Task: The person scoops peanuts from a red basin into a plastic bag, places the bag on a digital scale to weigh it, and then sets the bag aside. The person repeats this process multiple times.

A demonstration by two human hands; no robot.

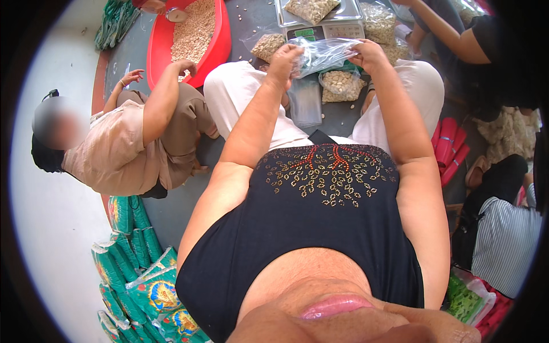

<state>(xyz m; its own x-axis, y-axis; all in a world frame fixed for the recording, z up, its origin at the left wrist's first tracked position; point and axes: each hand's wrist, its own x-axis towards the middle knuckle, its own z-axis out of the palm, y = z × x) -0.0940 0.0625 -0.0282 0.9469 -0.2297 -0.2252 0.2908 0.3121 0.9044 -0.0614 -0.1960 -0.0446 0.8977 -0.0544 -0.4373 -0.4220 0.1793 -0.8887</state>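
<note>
A transparent plastic bag [327,55] is stretched between my two hands above my lap, with no seeds visible in it. My left hand [288,62] pinches one end, and my right hand [369,53] grips the other. Just beyond them stands a digital scale [343,32] with a lit display, carrying a filled bag of pale seeds or beans [312,9]. Another filled bag [343,86] sits on the floor between my legs. Beside it lies a stack of flat plastic bags [305,105]. One more bag of seeds [268,46] rests near my left hand.
A red tub [223,40] of loose seeds stands at upper left, next to a seated co-worker [116,145]. More filled bags [379,25] are right of the scale. Green printed packages [150,287] are piled at lower left; pink rolls [448,141] lie at right. Other people sit on the right.
</note>
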